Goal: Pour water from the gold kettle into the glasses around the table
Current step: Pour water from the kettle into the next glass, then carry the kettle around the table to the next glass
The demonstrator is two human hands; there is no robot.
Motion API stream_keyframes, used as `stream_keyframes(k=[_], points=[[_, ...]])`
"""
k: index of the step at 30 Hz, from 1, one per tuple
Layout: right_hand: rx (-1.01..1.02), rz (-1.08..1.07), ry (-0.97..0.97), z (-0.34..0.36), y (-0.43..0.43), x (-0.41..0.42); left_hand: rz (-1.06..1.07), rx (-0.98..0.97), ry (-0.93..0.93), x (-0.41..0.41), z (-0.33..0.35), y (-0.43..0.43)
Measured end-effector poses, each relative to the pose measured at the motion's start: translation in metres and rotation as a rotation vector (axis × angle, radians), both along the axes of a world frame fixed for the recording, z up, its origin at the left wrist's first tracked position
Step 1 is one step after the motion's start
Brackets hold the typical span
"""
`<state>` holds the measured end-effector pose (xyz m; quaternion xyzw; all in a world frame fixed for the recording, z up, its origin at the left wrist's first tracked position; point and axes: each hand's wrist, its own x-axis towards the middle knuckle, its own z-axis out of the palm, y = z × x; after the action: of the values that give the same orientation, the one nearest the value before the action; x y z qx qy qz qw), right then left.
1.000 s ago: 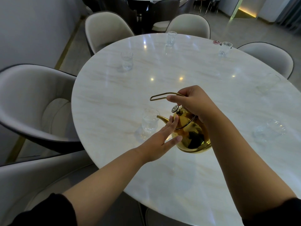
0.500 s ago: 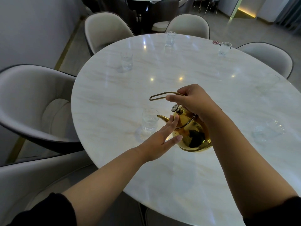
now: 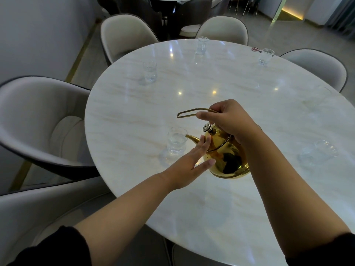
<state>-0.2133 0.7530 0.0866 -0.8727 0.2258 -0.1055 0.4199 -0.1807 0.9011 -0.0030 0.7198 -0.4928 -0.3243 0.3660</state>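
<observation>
Left hand (image 3: 189, 163) is flat, fingers spread, holding nothing, just steadying the shiny gold metal kettle (image 3: 225, 154) w/ fingertips. Right hand (image 3: 228, 120) is closed round the wire handle, kettle tipped so spout's at the nearest clear glass (image 3: 175, 141). Other glasses wait further round the white marble table (image 3: 211, 208).

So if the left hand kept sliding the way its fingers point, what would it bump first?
Probably the gold kettle: the left hand already has fingertips at its lid and spout base. Contact is hard to judge.
</observation>
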Motion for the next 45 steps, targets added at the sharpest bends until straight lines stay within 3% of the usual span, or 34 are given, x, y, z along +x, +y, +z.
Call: stream_keyframes(k=[14,23,28,33,45], points=[[0.118,-0.101,-0.185,-0.019,0.001,-0.025,0.006,0.027,-0.117,-0.004,-0.006,0.0],[0.359,-0.358,-0.394,-0.045,0.029,-0.062,0.004,-0.01,-0.139,-0.012,-0.006,0.017],[0.544,-0.441,-0.531,-0.054,0.058,-0.093,-0.031,0.033,-0.335,-0.025,-0.007,0.038],[0.572,-0.49,-0.583,-0.052,0.097,-0.13,-0.089,0.012,-0.467,-0.052,-0.003,0.077],[0.586,-0.762,-0.781,-0.04,0.214,-0.27,-0.398,-0.309,-0.381,-0.154,-0.007,0.142]])
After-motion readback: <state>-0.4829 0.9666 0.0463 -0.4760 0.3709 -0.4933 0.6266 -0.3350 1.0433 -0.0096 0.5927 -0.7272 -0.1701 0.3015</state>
